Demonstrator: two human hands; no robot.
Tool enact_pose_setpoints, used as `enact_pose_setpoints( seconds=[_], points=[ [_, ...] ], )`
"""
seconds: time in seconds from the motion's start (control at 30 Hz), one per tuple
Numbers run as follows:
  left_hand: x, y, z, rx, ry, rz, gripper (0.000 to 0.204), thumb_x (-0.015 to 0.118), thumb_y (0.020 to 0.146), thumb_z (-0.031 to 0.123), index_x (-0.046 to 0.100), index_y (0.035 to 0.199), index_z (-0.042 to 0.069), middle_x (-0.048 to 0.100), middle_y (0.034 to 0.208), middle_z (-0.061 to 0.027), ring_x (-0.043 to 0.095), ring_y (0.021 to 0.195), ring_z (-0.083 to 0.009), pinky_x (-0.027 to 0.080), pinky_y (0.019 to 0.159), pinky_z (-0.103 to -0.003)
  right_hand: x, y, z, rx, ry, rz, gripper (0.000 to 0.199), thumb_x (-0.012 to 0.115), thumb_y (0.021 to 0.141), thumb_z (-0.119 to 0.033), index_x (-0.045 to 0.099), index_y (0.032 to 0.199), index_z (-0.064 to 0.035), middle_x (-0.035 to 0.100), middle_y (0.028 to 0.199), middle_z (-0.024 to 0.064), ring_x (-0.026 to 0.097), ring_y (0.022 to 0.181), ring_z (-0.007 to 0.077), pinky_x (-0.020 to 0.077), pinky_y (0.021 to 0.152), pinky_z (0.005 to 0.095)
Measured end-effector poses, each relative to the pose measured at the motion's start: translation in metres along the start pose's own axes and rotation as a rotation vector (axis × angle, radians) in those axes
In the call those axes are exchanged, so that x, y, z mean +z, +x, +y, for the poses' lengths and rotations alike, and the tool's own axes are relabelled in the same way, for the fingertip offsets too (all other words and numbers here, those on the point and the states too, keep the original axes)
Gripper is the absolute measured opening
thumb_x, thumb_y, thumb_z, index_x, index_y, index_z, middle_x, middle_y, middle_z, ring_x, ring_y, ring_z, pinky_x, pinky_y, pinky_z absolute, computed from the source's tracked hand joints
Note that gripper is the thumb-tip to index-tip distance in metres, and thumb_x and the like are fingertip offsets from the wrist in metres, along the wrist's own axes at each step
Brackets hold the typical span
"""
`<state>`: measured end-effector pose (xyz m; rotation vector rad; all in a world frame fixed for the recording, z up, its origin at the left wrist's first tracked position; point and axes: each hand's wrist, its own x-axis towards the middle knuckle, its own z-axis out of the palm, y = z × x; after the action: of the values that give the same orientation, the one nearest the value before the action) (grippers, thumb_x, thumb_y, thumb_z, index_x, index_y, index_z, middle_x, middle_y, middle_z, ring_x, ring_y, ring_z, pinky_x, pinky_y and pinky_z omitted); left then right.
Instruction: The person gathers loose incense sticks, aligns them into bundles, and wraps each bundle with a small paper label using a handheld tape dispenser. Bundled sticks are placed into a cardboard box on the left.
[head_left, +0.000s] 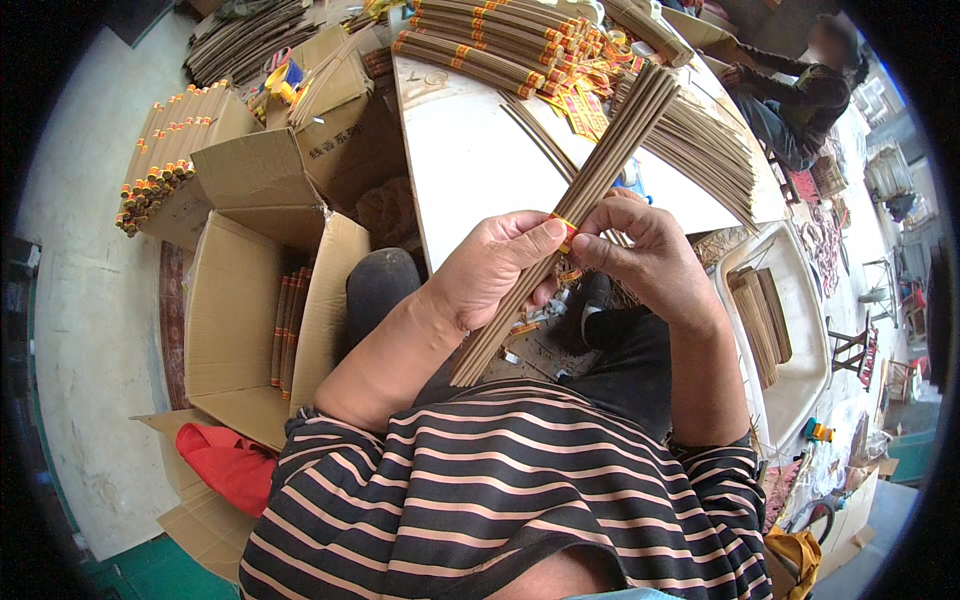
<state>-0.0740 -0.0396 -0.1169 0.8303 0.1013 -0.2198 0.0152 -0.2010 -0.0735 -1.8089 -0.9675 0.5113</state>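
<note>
Head view showed the left hand (495, 275) and right hand (640, 250) pinching a yellow band (563, 228) round the sticks (585, 190), which were held tilted above the lap, near the white table (470, 170), so the bundle stayed tight.

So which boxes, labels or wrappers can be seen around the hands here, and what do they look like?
Paper band: yellow and red, round the stick bundle pinched by left hand and right hand.
Open carton: brown cardboard, on the floor at left, banded sticks inside.
Loose labels: yellow-red strips on the white table.
Banded bundles: table's far end.
</note>
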Motion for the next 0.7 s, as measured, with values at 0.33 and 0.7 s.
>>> enact_pose_setpoints(
  seconds=[0.33,0.7],
  points=[
    [0.001,-0.004,-0.001,-0.001,0.039,-0.013,0.027,0.051,0.092,0.024,0.055,0.103,0.0,0.058,0.077,-0.0045,0.054,0.052,-0.008,0.043,0.042,-0.017,0.005,-0.002,0.001,0.025,0.05,0.067,0.019,0.07,0.078,-0.017,0.061,0.074,-0.0009,0.055,0.081,0.0042,0.051,0.081,0.0136,0.04,0.074,0.0277],
    [0.007,-0.011,-0.006,0.003,0.081,0.027,0.027,0.048,0.093,0.026,0.055,0.1,0.002,0.057,0.074,-0.0048,0.054,0.053,-0.0075,0.042,0.043,-0.017,-0.002,-0.002,-0.009,0.225,-0.025,-0.046,0.022,0.072,0.075,-0.018,0.063,0.078,0.0018,0.058,0.073,0.0026,0.054,0.069,0.0102,0.0442,0.064,0.0265]
  ],
)
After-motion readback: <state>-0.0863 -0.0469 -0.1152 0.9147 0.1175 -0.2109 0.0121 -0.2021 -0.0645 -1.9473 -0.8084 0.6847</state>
